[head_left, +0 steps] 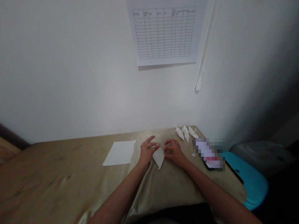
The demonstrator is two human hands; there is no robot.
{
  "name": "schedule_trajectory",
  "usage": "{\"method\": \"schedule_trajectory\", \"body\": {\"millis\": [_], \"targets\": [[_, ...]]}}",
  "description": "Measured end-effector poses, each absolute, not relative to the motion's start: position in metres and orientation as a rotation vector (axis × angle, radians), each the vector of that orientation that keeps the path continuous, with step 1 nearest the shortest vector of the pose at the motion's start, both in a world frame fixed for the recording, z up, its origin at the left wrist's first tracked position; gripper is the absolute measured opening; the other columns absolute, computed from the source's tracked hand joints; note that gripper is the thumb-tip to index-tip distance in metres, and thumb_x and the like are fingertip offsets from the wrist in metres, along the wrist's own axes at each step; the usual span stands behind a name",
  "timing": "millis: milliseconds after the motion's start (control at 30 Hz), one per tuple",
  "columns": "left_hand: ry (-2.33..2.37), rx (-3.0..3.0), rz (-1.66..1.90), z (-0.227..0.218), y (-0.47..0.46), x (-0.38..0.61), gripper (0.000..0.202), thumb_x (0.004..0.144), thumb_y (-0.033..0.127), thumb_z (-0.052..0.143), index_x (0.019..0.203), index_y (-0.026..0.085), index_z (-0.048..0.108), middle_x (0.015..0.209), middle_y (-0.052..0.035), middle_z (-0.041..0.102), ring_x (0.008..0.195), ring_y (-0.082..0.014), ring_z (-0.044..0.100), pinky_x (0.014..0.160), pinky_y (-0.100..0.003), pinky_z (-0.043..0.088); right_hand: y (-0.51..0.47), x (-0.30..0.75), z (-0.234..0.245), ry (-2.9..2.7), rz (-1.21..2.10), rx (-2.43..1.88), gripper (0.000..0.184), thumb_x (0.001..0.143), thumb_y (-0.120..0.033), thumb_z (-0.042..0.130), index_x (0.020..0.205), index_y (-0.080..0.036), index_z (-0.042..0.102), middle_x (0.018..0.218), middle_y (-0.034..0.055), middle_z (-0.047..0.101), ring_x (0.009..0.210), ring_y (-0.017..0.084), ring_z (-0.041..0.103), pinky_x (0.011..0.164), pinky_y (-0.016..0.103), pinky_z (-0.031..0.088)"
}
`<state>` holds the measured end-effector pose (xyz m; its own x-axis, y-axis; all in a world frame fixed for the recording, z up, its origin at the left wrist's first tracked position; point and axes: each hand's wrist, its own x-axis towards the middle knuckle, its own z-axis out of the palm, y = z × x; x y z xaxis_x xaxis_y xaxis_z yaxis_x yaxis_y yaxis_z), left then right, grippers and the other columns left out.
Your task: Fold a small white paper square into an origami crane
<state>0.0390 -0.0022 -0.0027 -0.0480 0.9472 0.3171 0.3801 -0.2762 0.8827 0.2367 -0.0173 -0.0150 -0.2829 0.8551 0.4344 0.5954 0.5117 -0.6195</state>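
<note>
A small white folded paper, kite-shaped with a point toward me, lies on the cloth-covered table between my hands. My left hand is at its upper left; thumb and index finger close together on the paper's top edge, while the other fingers stretch away. At the right corner, the thumb and index finger of my right hand curl into a pinch against the paper. Several finished paper cranes stand in a group beyond my right hand.
Left of my hands lies a stack of white paper sheets. A phone with a blurred screen rests at the right, near a small white scrap. Beside the table is a turquoise stool. A printed table sheet hangs on the wall.
</note>
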Motion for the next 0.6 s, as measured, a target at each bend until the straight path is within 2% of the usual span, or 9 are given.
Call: {"method": "schedule_trajectory", "body": {"millis": [400,600], "targets": [[1.453,1.779,1.317,-0.0025,-0.0004,0.0371,0.017,0.081,0.04,0.072,0.083,0.026,0.08,0.134,-0.0057,0.064,0.122,-0.024,0.059,0.107,-0.041,0.047,-0.015,0.2382,-0.0159,-2.04,0.383,-1.18,0.004,0.081,-0.019,0.07,0.082,-0.023,0.07,0.117,0.006,0.061,0.119,0.025,0.048,0.109,0.046,0.032],[1.479,1.822,1.343,-0.002,-0.0037,0.0385,0.015,0.082,0.04,0.071,0.084,0.028,0.08,0.131,-0.004,0.064,0.122,-0.0243,0.058,0.109,-0.043,0.044,-0.0145,0.2388,-0.0171,-2.075,0.334,-1.18,0.004,0.084,-0.022,0.069,0.087,-0.025,0.071,0.118,0.006,0.061,0.12,0.025,0.047,0.11,0.048,0.029]]}}
